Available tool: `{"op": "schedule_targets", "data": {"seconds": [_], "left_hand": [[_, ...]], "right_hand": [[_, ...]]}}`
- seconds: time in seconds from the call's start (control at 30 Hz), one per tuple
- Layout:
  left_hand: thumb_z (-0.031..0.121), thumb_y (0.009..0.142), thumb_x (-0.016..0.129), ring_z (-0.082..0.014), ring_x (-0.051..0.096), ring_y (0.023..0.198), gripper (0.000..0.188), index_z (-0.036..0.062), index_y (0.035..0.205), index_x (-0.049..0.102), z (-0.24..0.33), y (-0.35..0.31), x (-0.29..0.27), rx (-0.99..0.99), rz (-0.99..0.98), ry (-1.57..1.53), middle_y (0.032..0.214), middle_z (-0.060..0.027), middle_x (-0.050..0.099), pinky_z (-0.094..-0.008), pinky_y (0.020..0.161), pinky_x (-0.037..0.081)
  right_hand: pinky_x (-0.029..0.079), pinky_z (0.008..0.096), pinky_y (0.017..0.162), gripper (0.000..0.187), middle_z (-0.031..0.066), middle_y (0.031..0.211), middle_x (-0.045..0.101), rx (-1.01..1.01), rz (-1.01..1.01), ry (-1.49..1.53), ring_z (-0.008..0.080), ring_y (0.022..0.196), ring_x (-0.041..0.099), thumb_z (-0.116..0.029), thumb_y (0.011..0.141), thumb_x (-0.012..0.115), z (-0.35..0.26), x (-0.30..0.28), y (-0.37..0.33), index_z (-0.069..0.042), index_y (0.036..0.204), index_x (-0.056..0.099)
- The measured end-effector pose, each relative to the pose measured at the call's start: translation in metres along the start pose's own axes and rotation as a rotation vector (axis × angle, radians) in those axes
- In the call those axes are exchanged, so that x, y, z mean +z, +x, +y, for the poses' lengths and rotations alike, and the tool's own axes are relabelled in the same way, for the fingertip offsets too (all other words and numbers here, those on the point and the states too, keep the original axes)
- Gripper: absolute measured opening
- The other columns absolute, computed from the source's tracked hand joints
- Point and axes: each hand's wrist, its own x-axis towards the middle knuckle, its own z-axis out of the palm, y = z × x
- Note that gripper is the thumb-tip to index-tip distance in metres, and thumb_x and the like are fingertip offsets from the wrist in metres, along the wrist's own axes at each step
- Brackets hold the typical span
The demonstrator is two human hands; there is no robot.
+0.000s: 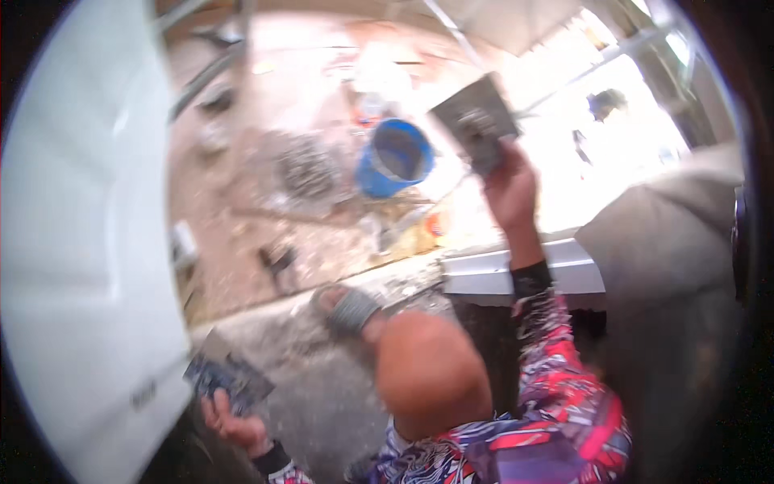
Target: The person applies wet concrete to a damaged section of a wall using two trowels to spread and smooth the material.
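My right hand, raised at the upper right, is closed around the near end of a flat, squarish grey trowel. A pale lump or grip shows on the middle of that trowel, too blurred to tell which. Low at the left, beside the white door, my left hand grips a second flat plate, dark and smeared with what looks like mortar. How its handle is made is hidden. The two hands are far apart. Between them and farther off stands a blue bucket with grey material inside.
A white door panel fills the left side. Left of the bucket lies a grey mortar heap on the dusty floor. My sandalled foot rests by a concrete ledge. Metal bars cross the top; a white sill is at right.
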Motion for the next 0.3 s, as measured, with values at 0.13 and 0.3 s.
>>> {"op": "schedule_targets", "data": {"seconds": [0.13, 0.3], "left_hand": [[0.019, 0.096, 0.057, -0.0322, 0.056, 0.119, 0.035, -0.0021, 0.125, 0.058, 0.025, 0.092, 0.083, -0.63, -0.035, -1.096, 0.13, -0.02, 0.058, -0.045, 0.105, 0.044], [0.031, 0.097, 0.056, -0.0294, 0.054, 0.125, 0.051, 0.0021, 0.138, 0.05, 0.086, 0.255, 0.132, -1.114, -0.294, -1.448, 0.14, -0.0132, 0.054, -0.043, 0.108, 0.04]], "right_hand": [[0.048, 0.0427, 0.099, 0.029, 0.0089, 0.119, 0.066, 0.14, 0.152, 0.148, 0.0236, 0.11, 0.063, -0.02, 0.098, 0.05, 0.096, -0.033, -0.003, -0.004, 0.121, 0.059], [0.043, 0.0549, 0.107, 0.051, 0.0079, 0.137, 0.058, 0.467, 0.269, 0.459, 0.0216, 0.124, 0.057, -0.026, 0.095, 0.053, 0.194, -0.024, 0.047, -0.015, 0.144, 0.043]]}}
